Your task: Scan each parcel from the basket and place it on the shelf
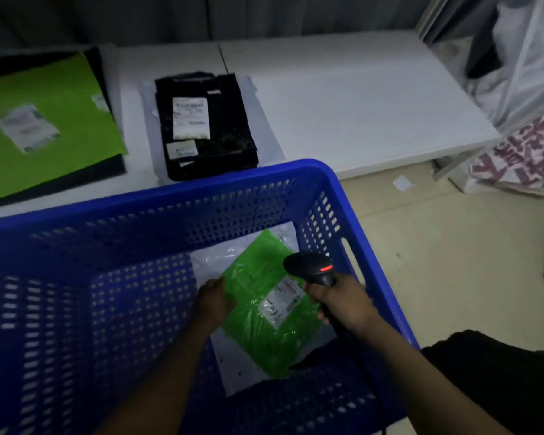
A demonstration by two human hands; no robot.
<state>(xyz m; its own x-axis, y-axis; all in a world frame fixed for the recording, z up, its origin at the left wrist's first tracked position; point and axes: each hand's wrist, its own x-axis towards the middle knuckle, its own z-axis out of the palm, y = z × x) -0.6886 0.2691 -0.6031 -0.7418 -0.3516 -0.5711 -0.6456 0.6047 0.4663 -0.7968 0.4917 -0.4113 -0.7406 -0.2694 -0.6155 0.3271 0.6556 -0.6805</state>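
A white shelf point(358, 105) carries a large green parcel point(60, 105) and a black parcel point(220, 127). In front of it stands a blue basket point(170, 196), where a small green parcel point(252, 328) lies on a white one point(208, 262). The left hand point(212, 299) grips the small green parcel's left edge with curled fingers. The right hand point(343, 302) is wrapped round the handle of a black scanner point(311, 265), whose red-lit head is just above the parcel's label point(283, 302).

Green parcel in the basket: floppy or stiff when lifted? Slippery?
Probably floppy: the green parcel is a wrinkled poly bag, so it may sag where the left hand grips its edge. Likely light for its size: it lies fairly flat. Possibly slippery: its film shows glints, and it rests on a smooth white parcel.
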